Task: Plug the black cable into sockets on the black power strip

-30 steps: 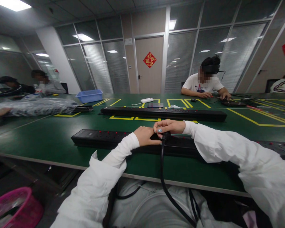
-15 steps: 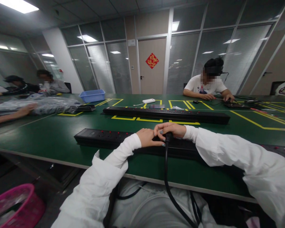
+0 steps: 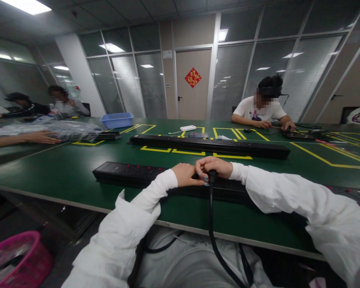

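A long black power strip [image 3: 123, 173] with red switches lies across the green table [image 3: 63, 172] just in front of me. My left hand [image 3: 186, 175] rests on top of the strip with its fingers curled. Touching it, my right hand [image 3: 213, 166] is closed around a black plug [image 3: 211, 175] that stands in the strip. The plug's thick black cable [image 3: 211, 224] runs down over the table edge into my lap. Both arms wear white sleeves.
A second long black strip [image 3: 210, 145] lies farther back among yellow tape marks. A blue tray [image 3: 117, 120] and a white device [image 3: 188, 128] sit beyond. A person in white [image 3: 262, 110] works opposite, others at far left; someone's bare arm [image 3: 33, 138] reaches in. A pink basket [image 3: 15, 256] stands lower left.
My right hand's fingers have curled tighter over the plug. The bare arm at the left has reached farther across the table. My view has shifted slightly.
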A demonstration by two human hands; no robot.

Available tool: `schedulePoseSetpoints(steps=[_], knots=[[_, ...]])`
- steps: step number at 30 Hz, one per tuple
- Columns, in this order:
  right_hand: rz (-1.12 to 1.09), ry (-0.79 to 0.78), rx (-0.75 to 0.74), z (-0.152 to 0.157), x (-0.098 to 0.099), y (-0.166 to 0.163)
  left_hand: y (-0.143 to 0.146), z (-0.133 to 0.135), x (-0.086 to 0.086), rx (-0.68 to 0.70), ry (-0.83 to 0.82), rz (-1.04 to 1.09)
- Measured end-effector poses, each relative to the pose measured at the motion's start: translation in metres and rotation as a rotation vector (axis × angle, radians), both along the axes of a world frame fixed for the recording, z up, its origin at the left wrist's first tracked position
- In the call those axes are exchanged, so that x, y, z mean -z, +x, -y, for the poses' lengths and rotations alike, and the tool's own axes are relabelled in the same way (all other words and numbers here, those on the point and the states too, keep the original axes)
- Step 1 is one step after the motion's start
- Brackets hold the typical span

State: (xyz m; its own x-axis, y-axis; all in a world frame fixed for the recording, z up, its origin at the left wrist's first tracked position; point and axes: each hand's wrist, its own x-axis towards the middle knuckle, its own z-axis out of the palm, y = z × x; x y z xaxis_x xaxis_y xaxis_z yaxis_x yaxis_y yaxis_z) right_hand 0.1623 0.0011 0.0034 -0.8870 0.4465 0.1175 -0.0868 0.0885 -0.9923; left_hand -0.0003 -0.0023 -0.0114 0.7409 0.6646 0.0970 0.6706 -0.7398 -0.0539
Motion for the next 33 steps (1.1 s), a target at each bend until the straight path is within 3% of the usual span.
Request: schedulePoseSetpoints(steps=[14, 22, 27, 33], knots=[[-0.068, 0.045, -0.048, 0.002, 0.005, -0.006, -0.002, 0.001, -0.001, 0.004, -0.030, 0.022], [-0.027, 0.141, -0.001, 0.004, 0.001, -0.004, 0.000, 0.001, -0.002, -0.006, -0.033, 0.010], [0.043, 0.315, 0.074, 0.008, -0.002, -0.003, 0.001, 0.003, -0.005, -0.004, -0.039, 0.002], [0.194, 0.813, 0.134, 0.006, -0.009, 0.002, 0.001, 0.002, -0.003, -0.043, -0.036, -0.013]])
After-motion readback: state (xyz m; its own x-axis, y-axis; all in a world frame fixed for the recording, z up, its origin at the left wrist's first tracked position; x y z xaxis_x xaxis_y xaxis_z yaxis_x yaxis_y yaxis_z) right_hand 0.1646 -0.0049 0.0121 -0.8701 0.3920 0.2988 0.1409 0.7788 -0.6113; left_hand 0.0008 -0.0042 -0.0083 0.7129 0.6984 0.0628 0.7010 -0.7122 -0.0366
